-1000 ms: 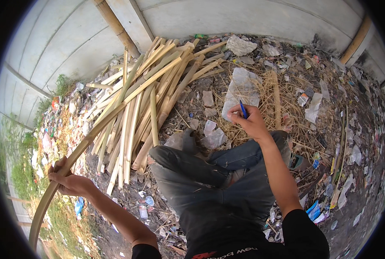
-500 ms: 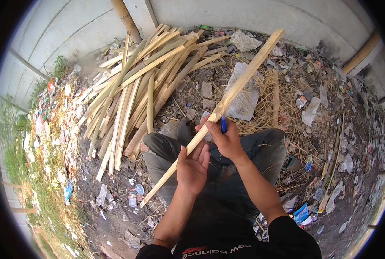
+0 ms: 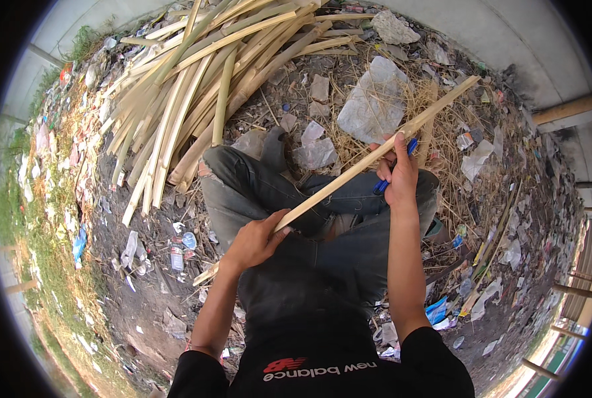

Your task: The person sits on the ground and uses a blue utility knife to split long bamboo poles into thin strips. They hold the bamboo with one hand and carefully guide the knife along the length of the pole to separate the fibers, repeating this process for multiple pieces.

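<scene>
A long pale bamboo strip point(image 3: 339, 182) slants across my lap, from low beside my left thigh up to the far right. My left hand point(image 3: 255, 240) lies over its lower part, fingers wrapped round it. Further up, my right hand point(image 3: 400, 174) grips the same strip between thumb and fingers. Also in the right palm is a slim blue object point(image 3: 381, 187). It shows on both sides of that hand, but its kind cannot be made out. My legs in dark worn trousers point(image 3: 243, 192) are folded beneath the strip.
At the far left lies a large heap of split bamboo strips point(image 3: 196, 93). A grey-white slab point(image 3: 373, 99) and dry straw point(image 3: 422, 99) lie ahead. Plastic litter covers the ground, including a clear bottle point(image 3: 176, 257). A pale wall point(image 3: 508, 53) stands behind.
My left hand has turned from palm-up under the strip to wrapped over it. My right hand has slid up and right along the strip, which tilts flatter. The view has dipped.
</scene>
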`<act>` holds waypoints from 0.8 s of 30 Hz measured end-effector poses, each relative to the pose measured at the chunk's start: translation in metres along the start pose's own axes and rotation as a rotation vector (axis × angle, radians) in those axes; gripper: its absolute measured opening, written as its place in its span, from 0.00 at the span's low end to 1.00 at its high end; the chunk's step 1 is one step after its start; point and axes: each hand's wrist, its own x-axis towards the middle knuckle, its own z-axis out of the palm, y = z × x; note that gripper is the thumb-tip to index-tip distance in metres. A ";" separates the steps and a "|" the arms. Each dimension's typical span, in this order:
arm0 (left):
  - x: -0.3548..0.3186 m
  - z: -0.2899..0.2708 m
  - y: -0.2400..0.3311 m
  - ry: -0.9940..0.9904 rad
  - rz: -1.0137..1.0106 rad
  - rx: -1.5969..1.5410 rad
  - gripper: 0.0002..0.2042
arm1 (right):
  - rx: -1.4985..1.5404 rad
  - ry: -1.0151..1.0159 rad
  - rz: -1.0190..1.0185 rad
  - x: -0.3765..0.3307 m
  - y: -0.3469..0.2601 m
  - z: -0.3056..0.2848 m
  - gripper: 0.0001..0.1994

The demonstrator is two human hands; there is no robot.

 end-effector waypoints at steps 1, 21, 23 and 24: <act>-0.001 0.009 -0.004 -0.011 0.010 -0.060 0.20 | -0.063 -0.016 -0.019 0.002 0.001 -0.003 0.26; 0.021 0.032 0.012 0.224 0.065 -0.116 0.10 | -1.366 -0.691 -0.307 -0.103 0.048 0.038 0.25; 0.022 0.030 0.014 0.252 0.056 -0.063 0.09 | -1.394 -0.672 -0.327 -0.091 0.044 0.040 0.25; 0.022 0.028 0.014 0.248 0.038 -0.054 0.09 | -1.397 -0.644 -0.347 -0.085 0.045 0.040 0.25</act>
